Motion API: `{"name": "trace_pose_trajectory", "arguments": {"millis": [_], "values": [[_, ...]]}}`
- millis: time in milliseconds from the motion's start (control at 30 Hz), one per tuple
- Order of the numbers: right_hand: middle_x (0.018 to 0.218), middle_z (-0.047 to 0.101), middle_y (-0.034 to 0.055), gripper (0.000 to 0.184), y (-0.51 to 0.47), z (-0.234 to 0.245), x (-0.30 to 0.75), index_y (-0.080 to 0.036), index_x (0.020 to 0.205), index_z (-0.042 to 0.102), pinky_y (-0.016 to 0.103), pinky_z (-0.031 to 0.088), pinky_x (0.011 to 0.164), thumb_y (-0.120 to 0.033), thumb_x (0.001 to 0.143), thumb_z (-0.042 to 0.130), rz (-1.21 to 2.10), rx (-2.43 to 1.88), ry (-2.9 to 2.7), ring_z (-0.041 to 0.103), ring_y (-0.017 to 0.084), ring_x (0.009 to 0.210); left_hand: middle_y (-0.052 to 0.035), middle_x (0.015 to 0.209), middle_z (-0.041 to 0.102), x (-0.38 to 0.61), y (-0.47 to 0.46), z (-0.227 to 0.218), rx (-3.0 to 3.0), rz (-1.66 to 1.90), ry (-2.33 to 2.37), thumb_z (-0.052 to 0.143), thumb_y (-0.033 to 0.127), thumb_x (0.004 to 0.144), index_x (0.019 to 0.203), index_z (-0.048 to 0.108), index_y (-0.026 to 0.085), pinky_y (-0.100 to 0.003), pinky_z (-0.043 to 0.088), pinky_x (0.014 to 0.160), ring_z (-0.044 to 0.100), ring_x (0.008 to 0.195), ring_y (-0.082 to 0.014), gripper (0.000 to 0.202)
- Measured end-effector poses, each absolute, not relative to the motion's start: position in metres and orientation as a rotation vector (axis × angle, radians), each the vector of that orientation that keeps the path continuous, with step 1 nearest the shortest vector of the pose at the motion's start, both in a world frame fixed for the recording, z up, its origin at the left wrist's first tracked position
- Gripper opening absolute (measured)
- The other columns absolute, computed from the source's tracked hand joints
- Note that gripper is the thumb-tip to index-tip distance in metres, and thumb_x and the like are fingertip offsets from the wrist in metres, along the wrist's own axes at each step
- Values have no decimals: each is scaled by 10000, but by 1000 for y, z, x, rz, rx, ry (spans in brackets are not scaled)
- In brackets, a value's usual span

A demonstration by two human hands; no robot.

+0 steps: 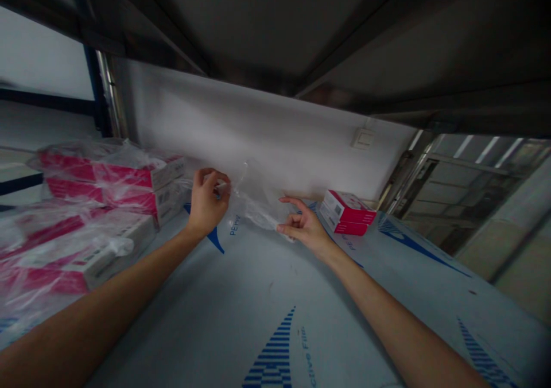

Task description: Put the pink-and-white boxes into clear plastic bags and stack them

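Both pinch thin, crinkly clear plastic bag [252,201]: left grip [207,201] clamped on top edge, right grip [301,224] on lower corner.

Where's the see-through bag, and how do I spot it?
Find the white wall behind the pale table with blue print. In front of it, the left hand and the right hand hold the plastic bag between them. Unlike the red boxes on both sides, it is colourless and crumpled.

Film-covered shelf [258,296] bears red boxes [348,212], wrapped packs [107,187].
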State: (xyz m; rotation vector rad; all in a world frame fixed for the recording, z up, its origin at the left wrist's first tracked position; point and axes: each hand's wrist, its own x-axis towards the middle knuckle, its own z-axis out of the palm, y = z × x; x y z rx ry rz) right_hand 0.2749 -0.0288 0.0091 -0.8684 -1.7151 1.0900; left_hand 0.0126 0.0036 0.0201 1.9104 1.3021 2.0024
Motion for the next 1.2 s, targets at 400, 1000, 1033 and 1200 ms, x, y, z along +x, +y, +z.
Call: {"name": "trace_pose_trajectory", "arguments": {"millis": [400,1000,1033,1200], "values": [[959,597,-20,906,-25,-6,264,-344,1364,445,265,486,608,-275,592,914,1029,-902,-1619,585,119,714,37,694,523,1,24,18,1423,2000,1171,529,124,793,964,567,230,-234,413,552,541,579,-129,205],[922,691,-6,339,-14,6,278,-251,886,577,314,580,758,-434,730,816,852,-868,-1230,707,175,862,20,659,564,6,25,10,1509,1844,1176,616,250,795,878,653,216,-248,371,570,517,600,-153,98],[923,701,-9,364,-14,6,277,-258,904,557,326,576,795,-429,724,824,874,-867,-1234,710,178,879,15,683,583,7,26,8,1538,1821,1184,632,242,771,862,658,211,-247,372,578,523,616,-155,99],[782,690,-33,526,-15,6,277,-292,1094,524,345,540,812,-353,689,854,851,-887,-1262,698,180,806,8,699,605,10,25,5,1640,1773,1284,683,219,712,836,684,207,-246,365,609,522,644,-163,124]]}}
